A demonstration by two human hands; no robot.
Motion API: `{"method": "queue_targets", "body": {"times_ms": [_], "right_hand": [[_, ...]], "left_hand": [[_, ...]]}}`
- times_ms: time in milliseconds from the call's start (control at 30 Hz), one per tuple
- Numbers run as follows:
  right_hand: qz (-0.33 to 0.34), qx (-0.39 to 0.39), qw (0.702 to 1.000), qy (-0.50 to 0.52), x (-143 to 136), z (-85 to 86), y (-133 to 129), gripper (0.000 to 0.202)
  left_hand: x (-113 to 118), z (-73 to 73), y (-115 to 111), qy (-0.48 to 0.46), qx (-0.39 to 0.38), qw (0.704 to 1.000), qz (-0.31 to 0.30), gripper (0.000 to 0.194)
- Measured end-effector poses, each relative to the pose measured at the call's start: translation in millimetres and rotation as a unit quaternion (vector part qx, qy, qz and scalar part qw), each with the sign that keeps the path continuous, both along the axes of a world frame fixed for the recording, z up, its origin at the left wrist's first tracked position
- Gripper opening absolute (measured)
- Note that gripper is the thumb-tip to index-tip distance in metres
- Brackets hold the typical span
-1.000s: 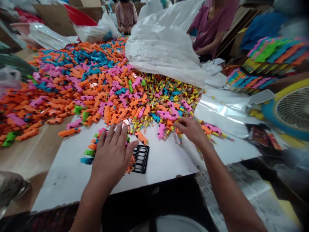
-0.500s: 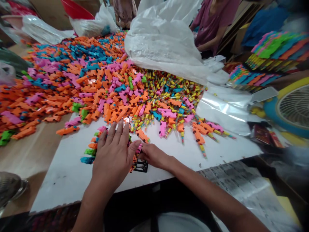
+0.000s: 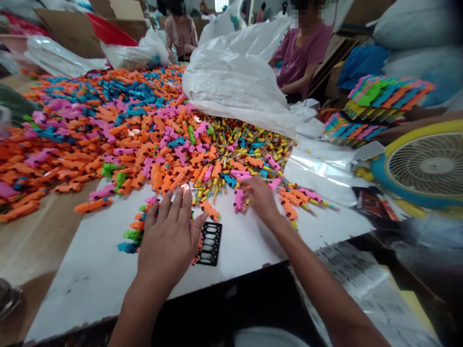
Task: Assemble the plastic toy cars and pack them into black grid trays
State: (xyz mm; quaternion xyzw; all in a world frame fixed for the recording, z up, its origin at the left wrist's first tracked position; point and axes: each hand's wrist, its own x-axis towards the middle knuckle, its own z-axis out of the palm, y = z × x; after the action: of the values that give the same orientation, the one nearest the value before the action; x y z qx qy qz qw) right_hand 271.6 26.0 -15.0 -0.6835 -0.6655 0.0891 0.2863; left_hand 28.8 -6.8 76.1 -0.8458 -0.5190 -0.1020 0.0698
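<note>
My left hand [image 3: 168, 236] lies palm down with its fingers stretched out, over a row of small plastic toy cars. Green, orange and blue toy cars [image 3: 133, 235] stick out past its left side. From under its right side comes a black plastic rack [image 3: 211, 243] with several hexagonal holes, bare at this end. My right hand [image 3: 262, 200] is at the near edge of the pile, beside a pink toy car [image 3: 238, 200]. Its fingers are blurred, so any grip is hidden. An orange toy car [image 3: 210, 211] rests on the white board just beyond the rack.
A big heap of toy cars [image 3: 108, 125] spreads to the left and back, with yellow-capped tubes [image 3: 249, 130] beside it. A white plastic bag [image 3: 235, 86] stands behind. To the right are stacked filled racks [image 3: 387, 96] and a fan [image 3: 434, 164]. Two people sit across the table.
My right hand has left the rack and moved right and forward to the pile's edge, uncovering the rack's end. My left hand stays over the cars. The camera view has tilted up slightly.
</note>
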Motion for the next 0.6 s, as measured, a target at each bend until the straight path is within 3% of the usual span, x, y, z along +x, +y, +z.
{"method": "queue_targets", "body": {"times_ms": [33,100,167,233,333,367,467,533,600], "right_hand": [[-0.104,-0.016,0.993,-0.053,17.5,1.7,5.7,0.031],[-0.137,-0.036,0.987,-0.078,43.3,5.5,14.9,0.027],[-0.123,-0.041,0.989,-0.074,51.7,9.9,16.9,0.02],[-0.11,-0.024,0.993,-0.041,42.0,13.9,10.6,0.015],[-0.04,-0.04,0.988,0.142,3.7,14.4,-7.4,0.016],[0.009,-0.073,0.971,0.228,-12.1,12.1,-13.5,0.015],[0.168,-0.197,0.87,0.42,-56.7,-2.2,-25.7,0.009],[0.201,-0.218,0.817,0.495,-77.5,-14.5,-28.3,0.008],[0.201,-0.225,0.791,0.532,-88.8,-24.2,-28.6,0.012]], "left_hand": [[0.6,0.9,-0.5,-0.002,-0.006,1.0,0.002,0.068],[1.7,2.1,-1.1,-0.01,-0.014,1.0,0.01,0.068],[2.1,2.4,-1.2,-0.018,-0.018,1.0,0.015,0.067],[2.0,2.1,-1.2,-0.021,-0.019,1.0,0.013,0.066],[2.0,1.9,-1.0,-0.014,-0.021,1.0,0.009,0.066],[2.3,2.0,-0.9,-0.01,-0.021,1.0,0.011,0.066],[3.1,2.5,-0.3,0.001,-0.017,1.0,0.016,0.068],[3.1,2.5,0.0,0.004,-0.014,1.0,0.012,0.069],[2.5,2.0,0.0,0.001,-0.014,1.0,0.009,0.068]]}}
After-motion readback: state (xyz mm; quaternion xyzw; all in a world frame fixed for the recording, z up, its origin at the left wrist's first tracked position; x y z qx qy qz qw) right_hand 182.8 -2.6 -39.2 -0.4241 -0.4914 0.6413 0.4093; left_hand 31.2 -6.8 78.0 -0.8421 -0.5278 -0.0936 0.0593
